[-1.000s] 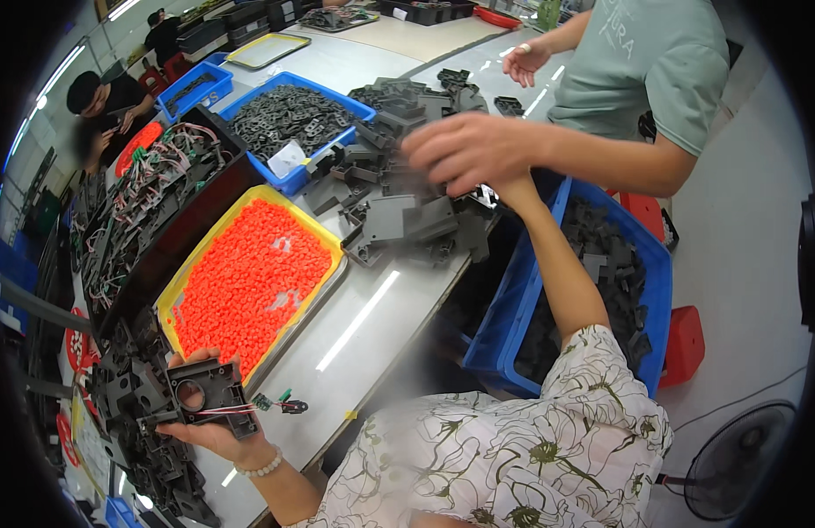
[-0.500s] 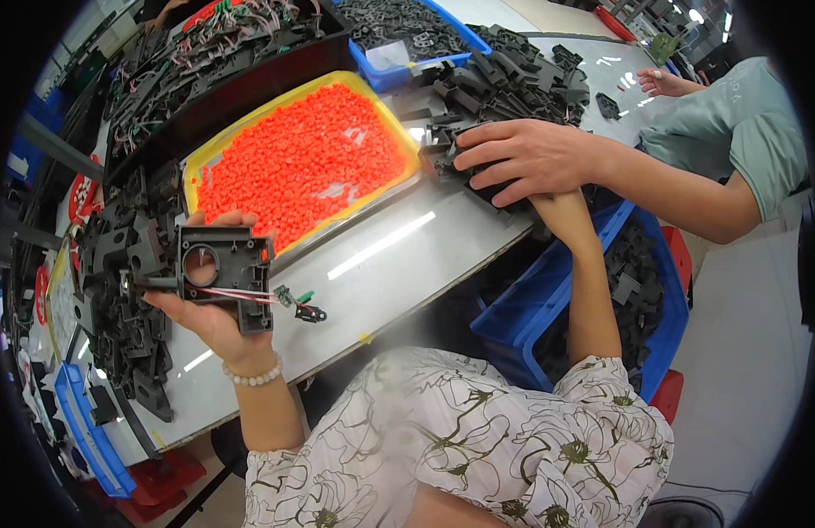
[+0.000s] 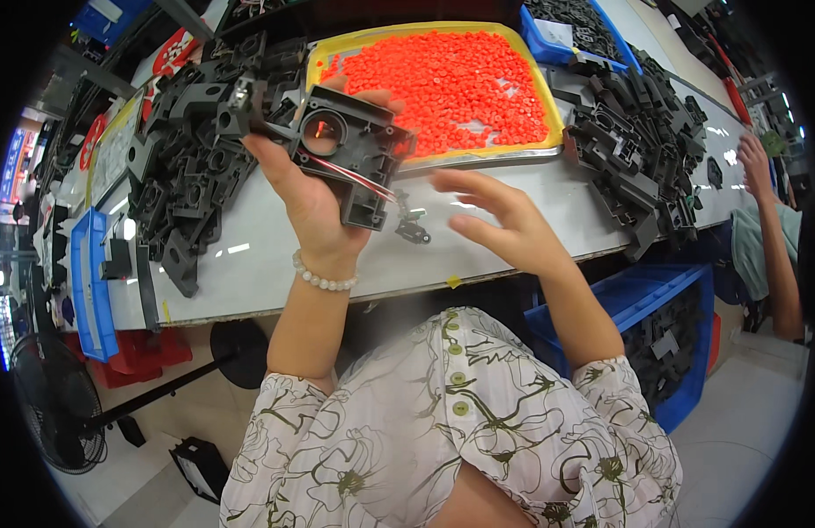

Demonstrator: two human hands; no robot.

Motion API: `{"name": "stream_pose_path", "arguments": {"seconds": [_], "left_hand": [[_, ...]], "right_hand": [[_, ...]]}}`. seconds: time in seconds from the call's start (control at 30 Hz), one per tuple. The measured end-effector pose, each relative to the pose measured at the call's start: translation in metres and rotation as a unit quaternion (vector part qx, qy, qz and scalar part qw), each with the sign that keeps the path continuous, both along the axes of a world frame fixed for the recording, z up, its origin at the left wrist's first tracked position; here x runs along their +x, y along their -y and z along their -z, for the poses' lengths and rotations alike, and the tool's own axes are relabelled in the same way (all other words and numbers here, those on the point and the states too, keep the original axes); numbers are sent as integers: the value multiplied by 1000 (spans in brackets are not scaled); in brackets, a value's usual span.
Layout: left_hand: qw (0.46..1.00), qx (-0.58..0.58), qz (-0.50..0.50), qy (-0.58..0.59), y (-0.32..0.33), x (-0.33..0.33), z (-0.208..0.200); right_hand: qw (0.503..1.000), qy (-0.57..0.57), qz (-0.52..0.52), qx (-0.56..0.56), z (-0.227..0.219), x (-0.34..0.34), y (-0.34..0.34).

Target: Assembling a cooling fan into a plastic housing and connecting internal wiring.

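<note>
My left hand (image 3: 312,207), a beaded bracelet at its wrist, grips a dark grey plastic housing (image 3: 365,180) with a round opening in it. Red and white wires (image 3: 359,179) run across the housing. From their ends dangles a small circuit board (image 3: 411,214) with a black piece (image 3: 414,233) at its lower end, over the white table. To the right of that board is my right hand (image 3: 513,224), fingers apart and nothing in it.
Behind the housing stands a yellow-rimmed tray (image 3: 554,132) of small orange-red parts. Dark plastic parts are heaped on the left (image 3: 192,167) and right (image 3: 627,154). A blue bin (image 3: 641,295) sits below the table edge. Another person's hand (image 3: 754,163) shows at far right.
My right hand has left the right-hand heap, where another person's hand lay over it, and come toward the housing. That person's hand has drawn back. The view has swung left.
</note>
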State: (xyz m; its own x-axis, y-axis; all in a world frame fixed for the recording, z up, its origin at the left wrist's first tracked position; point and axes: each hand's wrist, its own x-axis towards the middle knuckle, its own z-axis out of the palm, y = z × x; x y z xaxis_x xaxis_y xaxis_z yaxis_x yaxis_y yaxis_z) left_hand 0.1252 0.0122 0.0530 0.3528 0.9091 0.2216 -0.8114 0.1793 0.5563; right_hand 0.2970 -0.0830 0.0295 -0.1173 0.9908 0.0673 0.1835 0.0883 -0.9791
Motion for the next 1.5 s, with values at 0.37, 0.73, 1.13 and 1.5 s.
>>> {"name": "stream_pose_path", "arguments": {"seconds": [0.37, 0.73, 1.13, 1.5], "left_hand": [[996, 7, -77, -53, -4, -24, 2], [996, 22, -68, -53, -15, -28, 6], [998, 38, 7, 44, -19, -34, 10], [999, 14, -25, 17, -10, -31, 8]], "right_hand": [[942, -181, -214, -184, 20, -44, -35], [851, -430, -163, -255, 36, -21, -27], [974, -188, -85, -96, 23, -18, -21], [985, -152, -41, 70, 25, -15, -22]]}}
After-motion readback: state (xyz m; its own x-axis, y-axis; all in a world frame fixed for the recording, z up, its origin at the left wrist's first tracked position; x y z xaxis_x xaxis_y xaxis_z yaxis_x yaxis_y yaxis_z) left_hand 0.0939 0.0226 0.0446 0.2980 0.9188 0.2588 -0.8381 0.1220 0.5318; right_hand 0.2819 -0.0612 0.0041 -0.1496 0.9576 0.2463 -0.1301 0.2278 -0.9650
